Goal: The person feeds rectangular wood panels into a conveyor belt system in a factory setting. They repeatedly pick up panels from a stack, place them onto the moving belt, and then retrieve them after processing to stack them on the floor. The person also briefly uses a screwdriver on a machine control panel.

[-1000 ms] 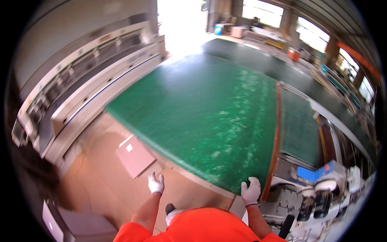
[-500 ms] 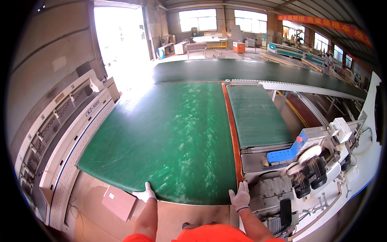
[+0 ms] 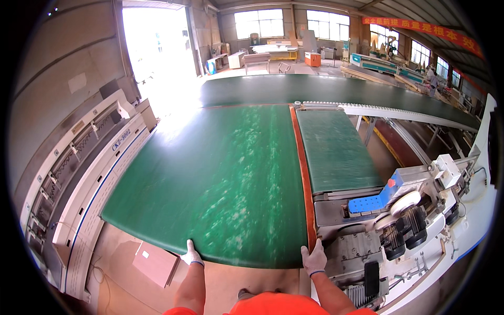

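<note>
A large green board [image 3: 220,178] lies flat in front of me, its near edge at my waist. My left hand [image 3: 191,256], in a white glove, grips that near edge toward its left. In the same kind of glove, my right hand [image 3: 314,259] holds the near right corner beside the board's orange side edge [image 3: 303,173]. Both orange sleeves enter from the bottom of the view.
A narrower green conveyor belt [image 3: 336,147] runs right of the board, with a white and grey machine [image 3: 404,220] and blue part [image 3: 373,198]. A long white machine [image 3: 89,173] lines the left. A brown box [image 3: 155,262] sits on the floor. Another green table [image 3: 315,86] is beyond.
The view has swung from a leftward tilt to facing straight along the board. Both gloved hands stay on the near edge, and the board now lies square to me.
</note>
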Demonstrator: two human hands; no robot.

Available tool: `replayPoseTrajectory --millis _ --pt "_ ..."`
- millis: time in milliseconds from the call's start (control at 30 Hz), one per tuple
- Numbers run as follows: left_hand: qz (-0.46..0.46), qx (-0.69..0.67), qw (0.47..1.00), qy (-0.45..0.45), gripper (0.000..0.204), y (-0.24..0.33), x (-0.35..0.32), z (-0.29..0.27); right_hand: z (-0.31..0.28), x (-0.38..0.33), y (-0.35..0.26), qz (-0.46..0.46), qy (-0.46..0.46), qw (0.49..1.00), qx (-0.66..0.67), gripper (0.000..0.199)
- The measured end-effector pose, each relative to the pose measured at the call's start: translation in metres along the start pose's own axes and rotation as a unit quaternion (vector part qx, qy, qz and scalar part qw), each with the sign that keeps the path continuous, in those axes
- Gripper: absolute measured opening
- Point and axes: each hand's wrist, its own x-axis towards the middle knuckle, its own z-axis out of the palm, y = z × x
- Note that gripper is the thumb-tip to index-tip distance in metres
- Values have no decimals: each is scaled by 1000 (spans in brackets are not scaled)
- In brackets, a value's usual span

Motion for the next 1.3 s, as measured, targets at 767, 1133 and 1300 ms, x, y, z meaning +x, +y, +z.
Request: replayPoseTrajectory --millis 767,1133,1300 --pt "3 36 999 4 75 0 24 -47 -8 -43 -18 30 -24 999 4 85" --pt "-2 29 1000 -4 81 -3 22 -49 -7 -45 -19 29 -17 999 0 84" --pt "-3 40 999 -1 83 1 21 -50 -8 -45 -21 33 -22 999 3 85"
